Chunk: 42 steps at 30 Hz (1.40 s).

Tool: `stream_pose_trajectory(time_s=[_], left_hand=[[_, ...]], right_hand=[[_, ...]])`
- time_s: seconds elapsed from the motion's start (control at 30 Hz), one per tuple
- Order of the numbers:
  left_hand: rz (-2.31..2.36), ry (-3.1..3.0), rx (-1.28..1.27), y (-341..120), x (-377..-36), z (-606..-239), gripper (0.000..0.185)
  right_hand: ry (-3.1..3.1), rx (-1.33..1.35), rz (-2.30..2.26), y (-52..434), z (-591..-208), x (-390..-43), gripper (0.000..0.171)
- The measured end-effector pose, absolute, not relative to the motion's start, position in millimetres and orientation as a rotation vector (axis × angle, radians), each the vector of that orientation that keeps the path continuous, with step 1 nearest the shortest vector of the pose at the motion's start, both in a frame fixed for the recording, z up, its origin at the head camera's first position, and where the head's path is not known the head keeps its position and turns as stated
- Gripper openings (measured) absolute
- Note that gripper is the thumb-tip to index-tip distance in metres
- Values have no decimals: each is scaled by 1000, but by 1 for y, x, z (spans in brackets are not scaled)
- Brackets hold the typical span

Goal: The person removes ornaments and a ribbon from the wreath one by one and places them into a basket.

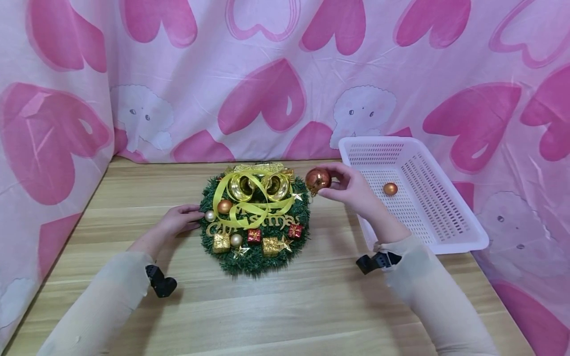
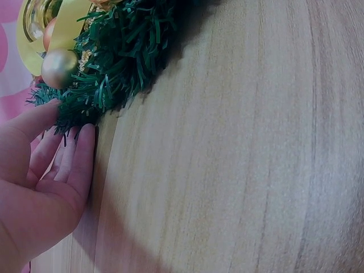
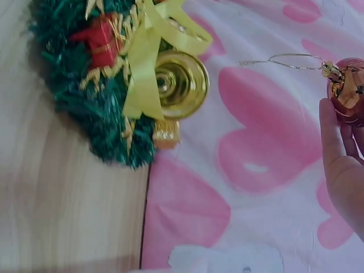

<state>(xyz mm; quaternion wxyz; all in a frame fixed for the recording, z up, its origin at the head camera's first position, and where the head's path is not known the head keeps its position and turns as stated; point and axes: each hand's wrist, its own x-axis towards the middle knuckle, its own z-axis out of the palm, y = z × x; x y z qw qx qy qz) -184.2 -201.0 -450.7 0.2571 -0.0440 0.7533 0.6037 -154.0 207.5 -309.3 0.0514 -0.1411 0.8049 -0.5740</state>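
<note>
A green Christmas wreath [image 1: 254, 262] lies on the table, with gold bells [image 1: 240, 187], yellow ribbon [image 1: 216, 198], small gift boxes, stars and baubles on it. My left hand [image 1: 181, 218] is at its left edge; in the left wrist view the thumb lies on the tinsel and the fingers [image 2: 85, 151] reach round from the other side. Just off the upper right of the wreath, my right hand [image 1: 349, 188] holds a shiny copper-brown bauble [image 1: 318, 181] between thumb and fingers. A thin gold hanging loop [image 3: 296, 55] trails from its cap in the right wrist view.
A white perforated plastic basket [image 1: 463, 244] stands at the right of the table, partly behind my right forearm. One small orange-gold bauble [image 1: 390, 189] lies inside it. Pink heart-patterned cloth [image 1: 262, 99] hangs along the back and both sides.
</note>
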Motion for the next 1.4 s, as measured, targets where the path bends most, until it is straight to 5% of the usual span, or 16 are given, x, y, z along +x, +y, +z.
stream_pose_trajectory(time_s=[1.4], left_hand=[[1613,2058,-108,-202,-186,-456,65]], right_hand=[[2797,-24,-1580,320,-315,-169,50]])
